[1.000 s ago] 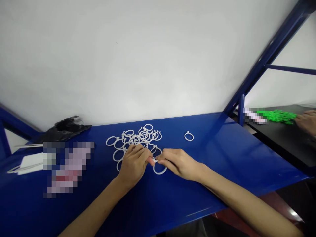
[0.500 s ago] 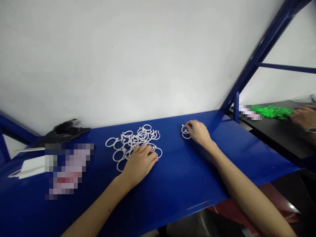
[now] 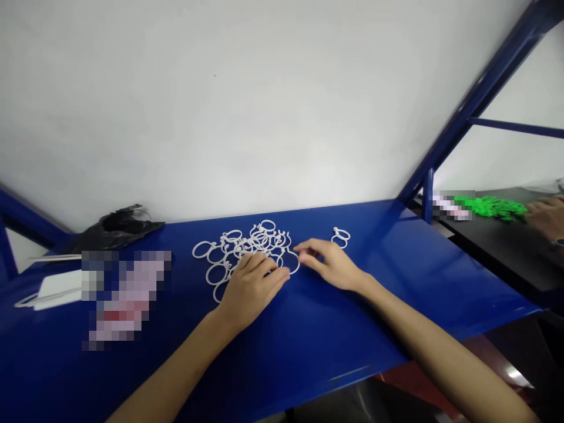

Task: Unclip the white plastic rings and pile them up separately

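A loose pile of white open plastic rings [image 3: 217,273], with small knobs at their ends, lies on the blue tabletop [image 3: 321,346]. My left hand [image 3: 249,288] rests over the pile's front, fingers curled down and tips partly hidden; its outstretched digit touches the lower edge of a white ring [image 3: 298,264] at the pile's right side. Close to that same ring, my right hand [image 3: 332,264] has thumb and forefinger apart, with nothing visible between them. Two white rings [image 3: 340,245] lie together, set apart behind my right hand.
Left of the pile are a black plastic bag [image 3: 110,229], a white card [image 3: 61,288] with a pale cord, and a blurred pinkish packet [image 3: 127,294]. Blue frame bars [image 3: 467,117] rise at the right. Beyond them, another person's hand [image 3: 549,217] is beside green pieces [image 3: 497,207] on a dark table.
My right hand has let go of the separate rings and moved left to the pile's right edge. My left hand stays over the pile. The view has shifted slightly.
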Demonstrator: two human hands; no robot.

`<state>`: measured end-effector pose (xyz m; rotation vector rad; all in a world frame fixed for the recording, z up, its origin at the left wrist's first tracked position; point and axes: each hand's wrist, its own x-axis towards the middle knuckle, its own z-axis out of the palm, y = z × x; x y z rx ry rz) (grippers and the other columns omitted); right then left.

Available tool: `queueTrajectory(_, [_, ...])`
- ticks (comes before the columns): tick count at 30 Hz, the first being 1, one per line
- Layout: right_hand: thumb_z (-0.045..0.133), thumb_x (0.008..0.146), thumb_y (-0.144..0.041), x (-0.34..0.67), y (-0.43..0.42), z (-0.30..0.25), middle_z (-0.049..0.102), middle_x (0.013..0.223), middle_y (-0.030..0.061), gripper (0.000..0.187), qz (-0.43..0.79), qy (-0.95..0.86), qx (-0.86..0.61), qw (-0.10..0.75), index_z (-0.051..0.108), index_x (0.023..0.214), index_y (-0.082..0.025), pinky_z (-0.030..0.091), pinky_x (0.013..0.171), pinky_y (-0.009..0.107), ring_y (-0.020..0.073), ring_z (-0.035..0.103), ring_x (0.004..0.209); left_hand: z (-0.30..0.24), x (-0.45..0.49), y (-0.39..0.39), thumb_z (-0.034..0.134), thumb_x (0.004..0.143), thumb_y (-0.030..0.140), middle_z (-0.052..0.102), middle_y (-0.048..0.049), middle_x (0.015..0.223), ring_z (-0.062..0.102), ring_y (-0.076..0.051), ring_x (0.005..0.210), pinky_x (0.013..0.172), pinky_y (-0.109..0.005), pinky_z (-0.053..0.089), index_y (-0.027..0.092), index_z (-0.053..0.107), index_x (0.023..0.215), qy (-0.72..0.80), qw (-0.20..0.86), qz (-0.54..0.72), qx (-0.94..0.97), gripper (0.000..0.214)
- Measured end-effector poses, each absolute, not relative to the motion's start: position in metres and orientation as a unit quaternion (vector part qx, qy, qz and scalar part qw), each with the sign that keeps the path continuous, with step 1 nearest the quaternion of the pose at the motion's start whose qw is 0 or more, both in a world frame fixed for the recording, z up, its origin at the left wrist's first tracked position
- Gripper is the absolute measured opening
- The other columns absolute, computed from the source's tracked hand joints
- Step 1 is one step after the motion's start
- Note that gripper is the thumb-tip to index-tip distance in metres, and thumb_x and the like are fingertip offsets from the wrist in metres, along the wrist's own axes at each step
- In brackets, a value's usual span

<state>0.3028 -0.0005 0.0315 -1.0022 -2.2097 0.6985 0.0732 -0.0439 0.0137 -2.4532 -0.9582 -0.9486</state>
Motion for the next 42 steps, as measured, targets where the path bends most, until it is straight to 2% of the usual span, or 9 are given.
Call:
queueTrajectory(4, [0.049, 0.100, -0.035, 0.290, -0.010, 0.023, 0.070, 0.083, 0.0014, 0.024, 0.317, -0.824, -0.373, 0.286, 0.065, 0.108, -0.018, 0.049, 0.066, 0.025, 0.0130, 0.062, 0.068, 0.014, 0.075, -0.046, 0.060, 0.093, 0.026, 0.063, 0.0008, 0.078, 0.053, -0.018, 0.078, 0.077, -0.034, 0.039, 0.022, 0.064, 0.100, -0.332, 0.154, -0.322, -0.873, 0.009])
queueTrajectory(7, [0.047, 0.100, -0.029, 0.292, -0.009, 0.022, 0.070, 0.085, 0.0023, 0.022, 0.290, -0.832, -0.373, 0.289, 0.066, 0.103, -0.018, 0.049, 0.067, 0.025, 0.0129, 0.062, 0.069, 0.012, 0.077, -0.047, 0.058, 0.095, 0.033, 0.063, 0.0003, 0.081, 0.055, -0.018, 0.078, 0.079, -0.034, 0.042, 0.019, 0.057, 0.119, -0.360, 0.090, -0.353, -0.859, 0.028])
queueTrajectory(9, [0.048, 0.099, -0.027, 0.293, -0.008, 0.023, 0.071, 0.089, 0.0027, 0.020, 0.267, -0.845, -0.367, 0.284, 0.066, 0.104, -0.018, 0.049, 0.069, 0.026, 0.0131, 0.063, 0.072, 0.010, 0.077, -0.047, 0.056, 0.095, 0.034, 0.062, 0.0013, 0.080, 0.057, -0.017, 0.079, 0.080, -0.034, 0.044, 0.019, 0.054, 0.121, -0.386, 0.050, -0.375, -0.841, 0.030])
queueTrajectory(14, [0.048, 0.100, -0.026, 0.292, -0.012, 0.026, 0.072, 0.101, 0.0038, 0.020, 0.241, -0.869, -0.329, 0.280, 0.065, 0.110, -0.019, 0.051, 0.076, 0.027, 0.0136, 0.066, 0.081, 0.004, 0.072, -0.039, 0.056, 0.095, 0.037, 0.062, 0.0027, 0.078, 0.058, -0.018, 0.080, 0.081, -0.035, 0.044, 0.022, 0.056, 0.114, -0.421, 0.015, -0.382, -0.822, 0.024])
queueTrajectory(19, [0.047, 0.102, -0.026, 0.291, -0.016, 0.026, 0.071, 0.101, 0.0050, 0.020, 0.236, -0.884, -0.288, 0.283, 0.065, 0.106, -0.019, 0.052, 0.081, 0.028, 0.0146, 0.066, 0.088, 0.005, 0.070, -0.036, 0.057, 0.094, 0.041, 0.063, 0.0021, 0.074, 0.056, -0.018, 0.077, 0.077, -0.035, 0.042, 0.022, 0.061, 0.098, -0.423, 0.051, -0.369, -0.826, 0.020])
queueTrajectory(23, [0.043, 0.103, -0.027, 0.289, -0.020, 0.027, 0.068, 0.099, 0.0068, 0.021, 0.216, -0.891, -0.287, 0.277, 0.062, 0.105, -0.018, 0.052, 0.081, 0.031, 0.0164, 0.064, 0.088, 0.007, 0.071, -0.038, 0.058, 0.095, 0.031, 0.067, 0.0006, 0.077, 0.056, -0.019, 0.079, 0.076, -0.036, 0.039, 0.021, 0.063, 0.087, -0.430, 0.079, -0.369, -0.820, 0.013])
queueTrajectory(30, [0.038, 0.104, -0.027, 0.286, -0.022, 0.023, 0.065, 0.092, 0.0091, 0.024, 0.137, -0.915, -0.297, 0.235, 0.059, 0.102, -0.016, 0.049, 0.073, 0.030, 0.0182, 0.060, 0.083, 0.001, 0.072, -0.038, 0.063, 0.091, 0.034, 0.071, 0.0007, 0.080, 0.055, -0.020, 0.080, 0.077, -0.038, 0.038, 0.022, 0.065, 0.083, -0.438, 0.095, -0.357, -0.820, 0.015])
queueTrajectory(36, [0.036, 0.105, -0.023, 0.286, -0.023, 0.023, 0.060, 0.082, 0.0050, 0.024, 0.087, -0.932, -0.262, 0.234, 0.056, 0.093, -0.017, 0.042, 0.068, 0.027, 0.0160, 0.049, 0.073, 0.002, 0.073, -0.041, 0.055, 0.096, 0.027, 0.069, 0.0002, 0.075, 0.053, -0.021, 0.079, 0.078, -0.037, 0.036, 0.022, 0.064, 0.080, -0.423, 0.120, -0.353, -0.826, 0.019])
queueTrajectory(42, [0.034, 0.104, -0.017, 0.286, -0.028, 0.029, 0.060, 0.082, 0.0058, 0.027, 0.044, -0.950, -0.234, 0.203, 0.060, 0.098, -0.014, 0.042, 0.066, 0.028, 0.0169, 0.048, 0.074, 0.003, 0.075, -0.044, 0.048, 0.099, 0.026, 0.066, -0.0011, 0.072, 0.051, -0.021, 0.078, 0.075, -0.037, 0.035, 0.021, 0.062, 0.080, -0.411, 0.135, -0.336, -0.837, 0.024])
